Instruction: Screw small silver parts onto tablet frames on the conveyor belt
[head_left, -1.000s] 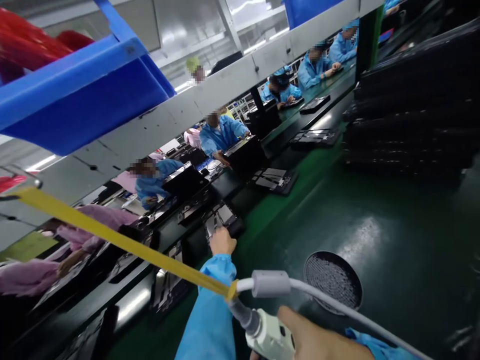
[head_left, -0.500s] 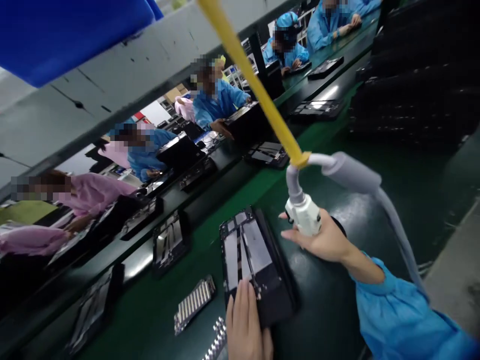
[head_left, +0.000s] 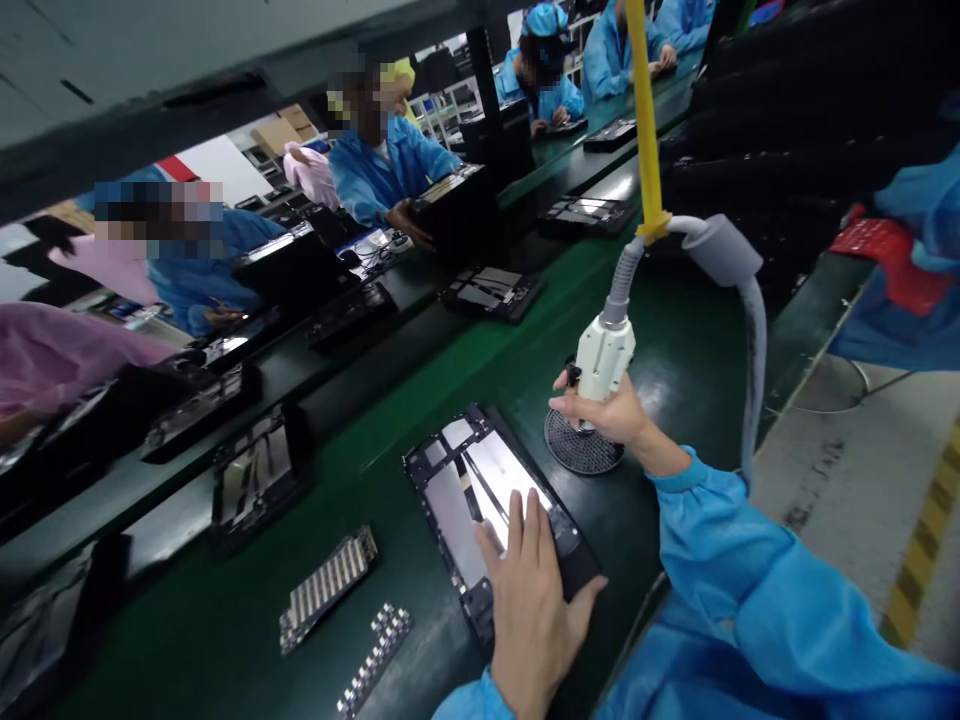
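Note:
An opened tablet [head_left: 442,500] lies on the green bench, its silver battery panels and black frame showing. Across its near part rests my left hand [head_left: 529,595], fingers stretched out and thumb spread over the right edge. My right hand [head_left: 611,412] is closed around a white electric screwdriver [head_left: 604,355] that hangs by a grey cable and yellow strap. Directly below the tool stands a round black gridded dish [head_left: 581,455]; the screwdriver's tip is hidden. Left of the tablet are a stack of striped circuit boards [head_left: 330,580] and a strip of small metal-topped parts [head_left: 375,655].
More opened tablets [head_left: 255,470] line the belt [head_left: 360,450] beyond. Black stacked trays [head_left: 772,150] rise at the back right. Co-workers in blue [head_left: 397,160] and pink [head_left: 67,345] sit opposite. A grey beam [head_left: 187,60] crosses overhead.
My left hand has moved farther up the tablet, its fingers spread wider. The screwdriver in my right hand now stands over the round dish, which my hand mostly hid before. The view has turned right.

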